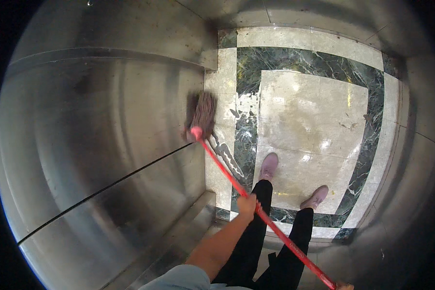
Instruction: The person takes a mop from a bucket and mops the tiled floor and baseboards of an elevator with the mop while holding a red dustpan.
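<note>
A string mop with dark, brownish strands lies against the foot of the metal doors at the left, its red handle running down to the lower right. My left hand grips the handle around its middle, in front of my legs. At the bottom edge of the picture my right hand is closed around the handle's upper end, only partly in view. Wet streaks show on the tiles beside the mop head.
Closed stainless steel doors with a dark seam stand at the left. Metal wall panels surround a floor of pale tile with a dark green marble border. My pink shoes stand on the pale tiles; small dark debris lies near the border.
</note>
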Motion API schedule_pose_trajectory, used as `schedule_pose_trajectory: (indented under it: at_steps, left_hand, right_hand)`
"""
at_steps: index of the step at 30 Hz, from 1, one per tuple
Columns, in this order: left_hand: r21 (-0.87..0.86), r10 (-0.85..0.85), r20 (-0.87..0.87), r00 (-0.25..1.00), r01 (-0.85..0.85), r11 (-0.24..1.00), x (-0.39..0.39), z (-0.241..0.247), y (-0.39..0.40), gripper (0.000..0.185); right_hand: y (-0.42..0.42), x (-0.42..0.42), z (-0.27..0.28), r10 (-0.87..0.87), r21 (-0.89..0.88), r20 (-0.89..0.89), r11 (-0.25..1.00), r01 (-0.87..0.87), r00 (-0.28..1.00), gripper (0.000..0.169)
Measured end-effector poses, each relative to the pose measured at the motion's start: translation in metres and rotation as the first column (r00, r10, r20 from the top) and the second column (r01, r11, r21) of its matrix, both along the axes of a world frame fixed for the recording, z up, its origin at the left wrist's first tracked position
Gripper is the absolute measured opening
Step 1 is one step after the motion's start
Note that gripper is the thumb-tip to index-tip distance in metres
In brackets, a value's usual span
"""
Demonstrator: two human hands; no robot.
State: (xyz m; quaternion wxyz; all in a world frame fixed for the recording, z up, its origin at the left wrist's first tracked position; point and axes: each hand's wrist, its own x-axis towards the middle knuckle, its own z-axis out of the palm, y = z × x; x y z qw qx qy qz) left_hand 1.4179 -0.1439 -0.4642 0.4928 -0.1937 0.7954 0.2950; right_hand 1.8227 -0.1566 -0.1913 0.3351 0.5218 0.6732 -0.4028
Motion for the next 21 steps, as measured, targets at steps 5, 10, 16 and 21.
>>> schedule_pose_trajectory:
  at_steps: [5,10,16,21]
  left_hand:
    - [-0.243,-0.001,-0.043,0.999,-0.009,0.970,0.016,0.026,-0.043,0.010]
    - [-0.031,0.121,0.006,0.993,-0.121,0.992,0.039,0.088,-0.035,0.008]
    - [0.198,0.185,0.072,0.980,-0.195,0.961,0.048,0.145,0.014,0.010]
    - [0.266,-0.017,0.100,0.995,-0.011,0.964,-0.005,0.075,0.071,0.015]
  right_hand:
    - [-0.064,0.036,0.005,0.162,-0.016,0.009,0.987,-0.162,0.987,0.022]
    - [-0.089,0.094,0.008,0.143,0.104,-0.021,0.985,-0.140,0.990,0.028]
    - [-0.041,0.116,0.026,0.204,0.256,0.027,0.945,-0.204,0.979,0.030]
    - [-0.022,0.020,0.011,0.058,-0.063,0.171,0.997,-0.048,0.984,0.024]
